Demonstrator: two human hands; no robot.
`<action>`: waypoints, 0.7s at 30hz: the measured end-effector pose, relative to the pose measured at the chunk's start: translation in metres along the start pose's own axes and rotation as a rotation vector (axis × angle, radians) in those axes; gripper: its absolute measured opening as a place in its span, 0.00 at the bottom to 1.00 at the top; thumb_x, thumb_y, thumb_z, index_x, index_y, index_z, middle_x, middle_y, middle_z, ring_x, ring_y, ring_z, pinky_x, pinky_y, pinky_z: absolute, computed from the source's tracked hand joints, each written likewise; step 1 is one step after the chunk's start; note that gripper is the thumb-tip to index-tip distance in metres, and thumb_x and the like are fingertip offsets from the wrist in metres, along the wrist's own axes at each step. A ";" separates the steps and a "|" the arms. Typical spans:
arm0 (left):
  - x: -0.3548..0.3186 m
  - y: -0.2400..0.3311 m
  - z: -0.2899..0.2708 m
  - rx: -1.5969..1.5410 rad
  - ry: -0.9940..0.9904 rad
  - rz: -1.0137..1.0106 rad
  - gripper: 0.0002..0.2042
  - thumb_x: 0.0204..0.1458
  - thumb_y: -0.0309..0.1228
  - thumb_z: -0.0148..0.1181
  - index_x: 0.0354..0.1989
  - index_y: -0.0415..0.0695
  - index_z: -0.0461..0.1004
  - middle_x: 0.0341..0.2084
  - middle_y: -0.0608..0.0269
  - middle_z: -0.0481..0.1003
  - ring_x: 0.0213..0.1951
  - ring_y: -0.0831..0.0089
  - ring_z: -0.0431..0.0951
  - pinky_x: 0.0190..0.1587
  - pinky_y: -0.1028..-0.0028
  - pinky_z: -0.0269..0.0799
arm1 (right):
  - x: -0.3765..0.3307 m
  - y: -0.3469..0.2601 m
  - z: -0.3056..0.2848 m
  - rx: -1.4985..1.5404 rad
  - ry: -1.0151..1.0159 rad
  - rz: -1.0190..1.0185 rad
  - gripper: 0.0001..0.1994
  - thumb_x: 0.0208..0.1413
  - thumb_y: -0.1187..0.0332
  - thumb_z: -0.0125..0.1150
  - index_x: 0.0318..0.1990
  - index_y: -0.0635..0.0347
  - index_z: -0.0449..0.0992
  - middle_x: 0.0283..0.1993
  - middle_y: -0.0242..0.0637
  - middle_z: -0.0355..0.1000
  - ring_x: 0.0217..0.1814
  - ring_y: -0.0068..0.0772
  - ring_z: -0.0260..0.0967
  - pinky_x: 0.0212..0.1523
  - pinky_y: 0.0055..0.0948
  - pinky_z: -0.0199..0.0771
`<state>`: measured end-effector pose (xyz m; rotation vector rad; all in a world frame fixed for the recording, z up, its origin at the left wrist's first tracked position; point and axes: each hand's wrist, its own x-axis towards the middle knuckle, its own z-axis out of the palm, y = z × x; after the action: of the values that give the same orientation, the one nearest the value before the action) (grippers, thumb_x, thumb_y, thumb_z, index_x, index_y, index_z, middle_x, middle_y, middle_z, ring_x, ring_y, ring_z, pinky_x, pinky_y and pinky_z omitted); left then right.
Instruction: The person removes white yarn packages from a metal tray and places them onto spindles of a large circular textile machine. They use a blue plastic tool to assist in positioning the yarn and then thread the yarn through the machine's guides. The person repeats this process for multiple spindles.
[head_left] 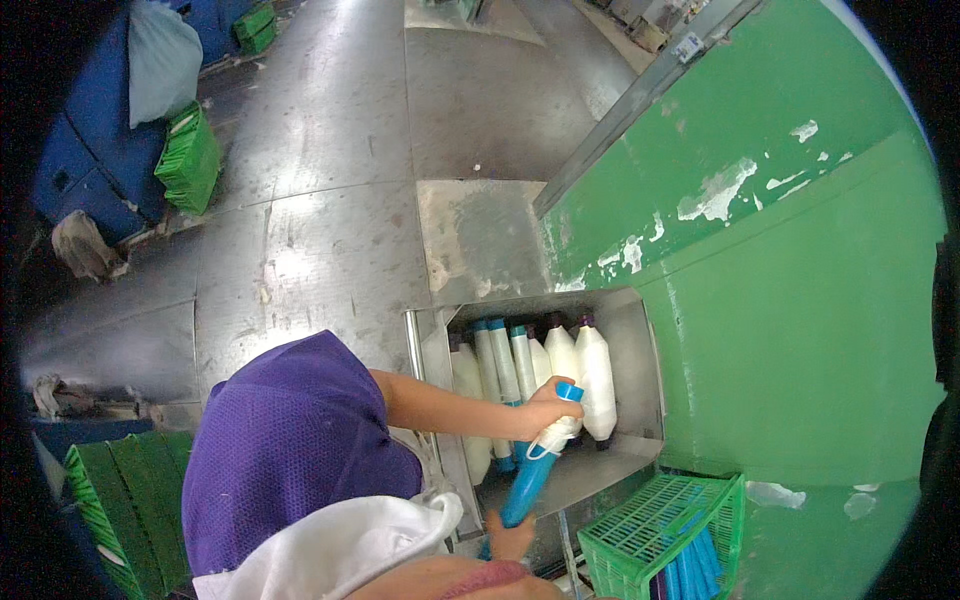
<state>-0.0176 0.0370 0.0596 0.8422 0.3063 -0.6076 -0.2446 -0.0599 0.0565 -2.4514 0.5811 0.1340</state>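
Observation:
My left hand (550, 411) is closed around the upper part of a blue yarn tube (528, 490). Some white yarn is left wound near its top, and a loose loop hangs from it. Close to the tube's lower end is my right hand (510, 540), blurred and partly cut off, so its grip does not show clearly. Beneath the tube stands a metal bin (640, 345) holding several yarn bobbins. Full white bobbins (596, 375) with dark purple ends lie at its right side; thinly wound tubes (503, 360) with blue ends lie further left.
A green plastic crate (660, 500) with blue tubes stands below the bin, beside a green wall (800, 330) with peeling paint. Metal plates cover the floor (310, 200). Blue machine panels (90, 150), a green basket (190, 160) and another green crate (130, 500) line the left.

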 end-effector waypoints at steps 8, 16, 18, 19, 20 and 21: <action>0.013 -0.004 0.008 0.059 -0.021 0.065 0.39 0.38 0.28 0.66 0.61 0.45 0.53 0.37 0.54 0.69 0.37 0.66 0.73 0.35 0.68 0.71 | 0.001 0.010 0.001 0.313 -0.214 0.220 0.24 0.38 0.61 0.69 0.41 0.68 0.69 0.30 0.43 0.72 0.31 0.45 0.72 0.33 0.40 0.72; 0.001 0.002 0.011 0.066 -0.074 -0.041 0.36 0.33 0.25 0.64 0.56 0.42 0.56 0.34 0.56 0.69 0.32 0.67 0.73 0.31 0.69 0.71 | -0.003 0.015 0.011 1.322 -0.691 0.279 0.25 0.35 0.61 0.71 0.39 0.66 0.69 0.30 0.45 0.72 0.31 0.43 0.71 0.33 0.38 0.73; -0.001 0.003 0.014 0.008 -0.081 0.039 0.36 0.33 0.24 0.63 0.57 0.42 0.56 0.34 0.56 0.68 0.33 0.68 0.71 0.33 0.70 0.69 | -0.003 0.016 0.012 1.124 -0.543 0.283 0.24 0.34 0.64 0.72 0.38 0.66 0.69 0.28 0.44 0.71 0.28 0.42 0.70 0.30 0.35 0.72; 0.000 0.004 0.016 0.011 -0.088 0.054 0.36 0.33 0.24 0.63 0.57 0.43 0.56 0.34 0.56 0.68 0.34 0.69 0.71 0.34 0.70 0.68 | -0.003 0.016 0.012 0.822 -0.406 0.287 0.24 0.33 0.64 0.72 0.38 0.66 0.69 0.27 0.44 0.71 0.27 0.43 0.70 0.28 0.35 0.71; 0.001 0.005 0.017 -0.017 -0.105 0.102 0.36 0.33 0.24 0.63 0.57 0.43 0.56 0.34 0.57 0.68 0.34 0.69 0.70 0.35 0.70 0.68 | -0.002 0.016 0.011 0.558 -0.203 0.237 0.24 0.32 0.65 0.72 0.38 0.65 0.69 0.26 0.43 0.70 0.26 0.43 0.69 0.27 0.34 0.71; 0.002 0.006 0.019 0.002 -0.103 0.082 0.37 0.33 0.24 0.63 0.57 0.43 0.56 0.34 0.57 0.67 0.35 0.70 0.70 0.36 0.71 0.67 | -0.002 0.016 0.011 0.387 -0.164 0.194 0.25 0.31 0.64 0.72 0.38 0.65 0.69 0.26 0.44 0.70 0.26 0.42 0.69 0.26 0.34 0.70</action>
<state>-0.0119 0.0252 0.0744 0.8183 0.1770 -0.5727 -0.2529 -0.0646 0.0392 -1.9882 0.6995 0.2714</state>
